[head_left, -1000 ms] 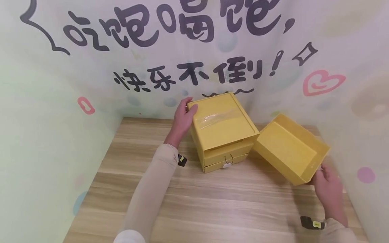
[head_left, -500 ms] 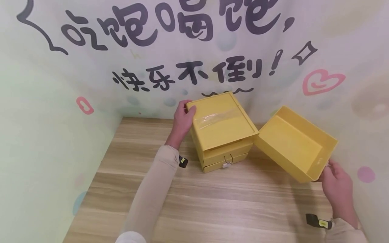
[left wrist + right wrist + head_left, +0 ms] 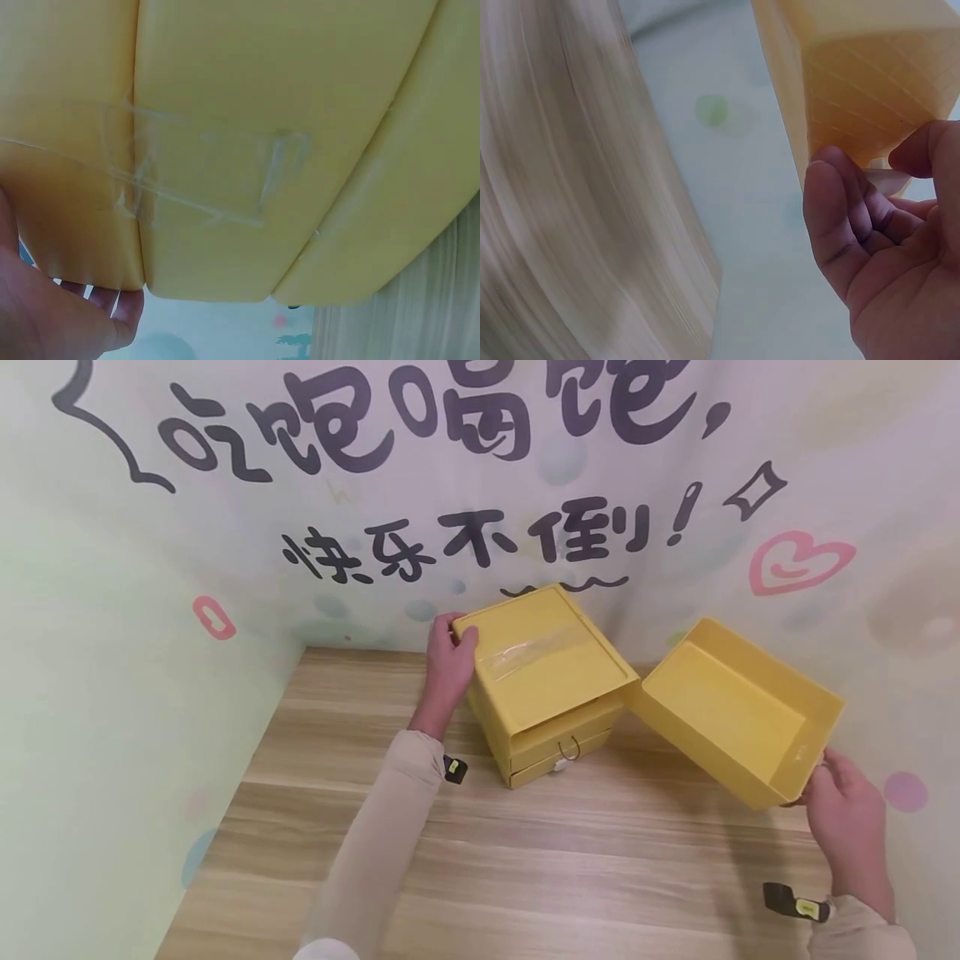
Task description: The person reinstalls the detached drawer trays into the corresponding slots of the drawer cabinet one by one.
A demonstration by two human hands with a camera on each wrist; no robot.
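A yellow drawer cabinet [image 3: 547, 668] stands on the wooden table, its top slot without a drawer and two drawers in place below. My left hand [image 3: 450, 664] grips its rear left corner, thumb on top; the left wrist view has the fingers [image 3: 124, 319] around its edge. Held off to the right is the pulled-out yellow drawer [image 3: 735, 710], tilted so its bare inside shows. My right hand [image 3: 847, 814] holds it at the front, and in the right wrist view thumb and fingers pinch a small pale handle [image 3: 889, 180]. The drawer's far left corner is close to the cabinet; whether they touch I cannot tell.
The wooden table [image 3: 360, 727] reaches back to a printed cloth wall [image 3: 420, 593] with black lettering. Another wall [image 3: 915, 693] rises close beside my right hand. Clear tape [image 3: 528, 652] runs across the cabinet's top, and a small loop handle [image 3: 570, 748] hangs on a lower drawer.
My right hand has carried the drawer a bit to the right and tipped it more toward me. The cabinet has turned slightly under my left hand, its rear left corner shifting left.
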